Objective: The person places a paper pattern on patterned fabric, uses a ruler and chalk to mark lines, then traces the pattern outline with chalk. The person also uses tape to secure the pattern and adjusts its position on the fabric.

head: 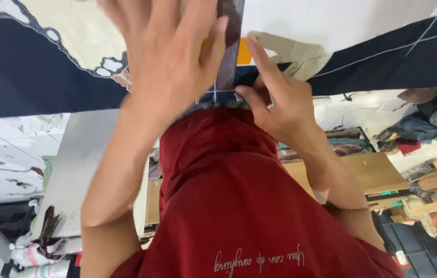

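Note:
My left hand (169,56) lies flat with its fingers spread on a dark navy cloth (33,77) that has a cream patterned panel (74,31). Its thumb side presses down a dark brown ruler (229,56) standing across the cloth's near edge. My right hand (275,98) is just right of the ruler. Its index finger stretches along the ruler's edge and its thumb rests on the cloth's hem. A small orange piece (244,51) shows between the ruler and that finger. Whether the curled fingers hold anything is hidden.
A beige paper piece (295,51) lies on the white tabletop (342,20) beyond my right hand. My red shirt (229,195) fills the foreground. Below the table are flat cardboard (373,172), wooden frames (434,195) and bundled cloth on the right, and a tiled floor (7,154) on the left.

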